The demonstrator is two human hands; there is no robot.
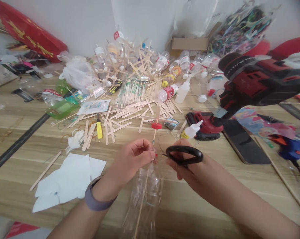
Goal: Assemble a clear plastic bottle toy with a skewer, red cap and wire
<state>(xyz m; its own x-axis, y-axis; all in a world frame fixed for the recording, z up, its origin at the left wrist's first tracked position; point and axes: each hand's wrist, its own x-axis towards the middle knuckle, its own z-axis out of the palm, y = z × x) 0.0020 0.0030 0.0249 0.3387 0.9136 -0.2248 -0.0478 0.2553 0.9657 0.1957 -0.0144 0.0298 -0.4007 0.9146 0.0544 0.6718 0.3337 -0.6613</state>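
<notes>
My left hand (pixel 137 157), with a watch strap on the wrist, pinches thumb and forefinger together at the neck of a clear plastic bottle (pixel 153 186). What lies between those fingertips is too small to make out; a bit of red shows beside them. A thin wooden stick (pixel 143 202) runs along the bottle and up past my fingers, with a red bottle cap (pixel 156 126) on its upper part. My right hand (pixel 184 162) is closed around black-handled scissors (pixel 183 155). Their tip points left at the bottle neck, just short of my left fingertips.
A red and black cordless drill (pixel 239 96) stands at right, near a phone (pixel 244 142) and a small glue bottle (pixel 192 129). White paper (pixel 70 179) lies at left, below a yellow screwdriver (pixel 99 129). Craft sticks (pixel 125 113) and plastic bottles (pixel 168 93) crowd the back.
</notes>
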